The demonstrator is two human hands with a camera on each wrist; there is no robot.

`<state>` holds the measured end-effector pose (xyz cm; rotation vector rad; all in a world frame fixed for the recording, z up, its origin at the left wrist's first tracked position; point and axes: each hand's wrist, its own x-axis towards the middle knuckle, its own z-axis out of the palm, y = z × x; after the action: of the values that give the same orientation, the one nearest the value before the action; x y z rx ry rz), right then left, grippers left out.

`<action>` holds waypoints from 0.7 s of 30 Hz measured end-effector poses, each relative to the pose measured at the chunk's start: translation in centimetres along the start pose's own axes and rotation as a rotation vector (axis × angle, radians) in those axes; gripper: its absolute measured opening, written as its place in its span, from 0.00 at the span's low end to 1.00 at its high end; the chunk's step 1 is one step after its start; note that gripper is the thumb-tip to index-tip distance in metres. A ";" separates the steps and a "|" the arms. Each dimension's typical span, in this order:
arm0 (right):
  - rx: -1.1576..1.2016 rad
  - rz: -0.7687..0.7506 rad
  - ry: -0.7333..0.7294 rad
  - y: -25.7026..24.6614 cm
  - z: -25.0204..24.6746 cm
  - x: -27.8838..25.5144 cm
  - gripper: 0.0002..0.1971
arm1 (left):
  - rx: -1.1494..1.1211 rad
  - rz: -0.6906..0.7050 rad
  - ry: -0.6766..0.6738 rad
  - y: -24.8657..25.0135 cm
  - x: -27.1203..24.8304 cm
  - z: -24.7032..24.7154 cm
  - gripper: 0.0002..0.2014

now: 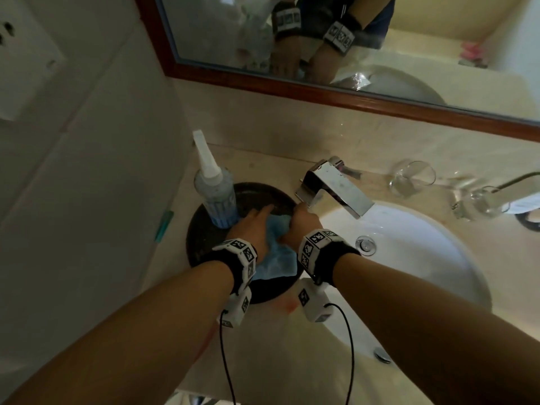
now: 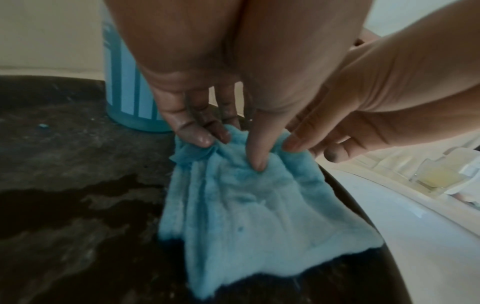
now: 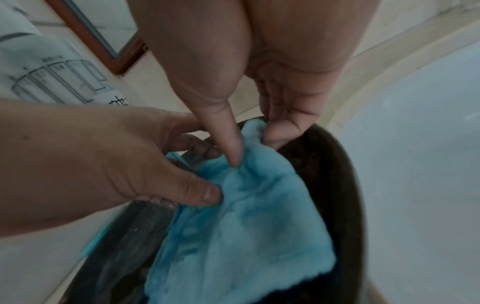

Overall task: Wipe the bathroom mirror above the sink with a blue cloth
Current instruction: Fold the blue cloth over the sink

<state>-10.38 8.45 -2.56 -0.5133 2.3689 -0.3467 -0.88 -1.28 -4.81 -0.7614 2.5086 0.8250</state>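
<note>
1. The step in hand looks like picking up the blue cloth [image 1: 273, 252], with no wiping begun. The cloth lies on a dark round tray [image 1: 204, 229] on the counter, at about nine o'clock from the white sink basin [image 1: 409, 258].

2. The left hand [image 1: 251, 229] pinches the cloth's far edge on the left, its fingers bunching the fabric against the thumb. The right hand [image 1: 301, 226] pinches the same edge just beside it, thumb on top and fingertips curled under the fold, as the right wrist view shows. Both grips are narrow and closed on cloth.

3. The near half of the cloth lies on the tray, which shows wet patches in the left wrist view, so the cloth may be damp.

4. The next move calls for lifting the cloth clear of the tray and raising it toward twelve o'clock, where the wood-framed mirror [image 1: 380, 54] hangs above the counter.

5. In the way: a squeeze bottle [image 1: 214, 188] with a white nozzle stands on the tray, just beside the left hand at eleven o'clock. The chrome faucet [image 1: 333, 185] juts out at one o'clock, close to the right hand.

6. Farther off at two o'clock, drinking glasses [image 1: 412, 178] stand on the counter, well apart from the hands.
</note>
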 end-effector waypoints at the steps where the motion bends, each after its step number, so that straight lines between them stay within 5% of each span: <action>1: -0.016 -0.007 -0.015 -0.1 0.0 0.0 0.25 | -0.004 0.005 -0.014 0.1 0.0 -0.2 0.42; 5: -0.088 -0.092 -0.060 -0.4 0.1 -0.2 0.16 | -0.011 0.038 -0.048 0.4 -0.4 -0.9 0.39; 10: -0.059 -0.148 -0.075 -0.4 -1.4 -1.7 0.16 | 0.117 -0.014 0.037 1.2 -1.6 -2.4 0.16; 21: -0.120 -0.349 0.093 -0.1 -9.6 -7.2 0.09 | 0.012 0.043 0.177 8.2 -7.2 -6.8 0.08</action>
<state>-11.82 12.64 8.59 -0.9916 2.3963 -0.3921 -1.52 2.68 7.48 -0.8111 2.6918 0.7873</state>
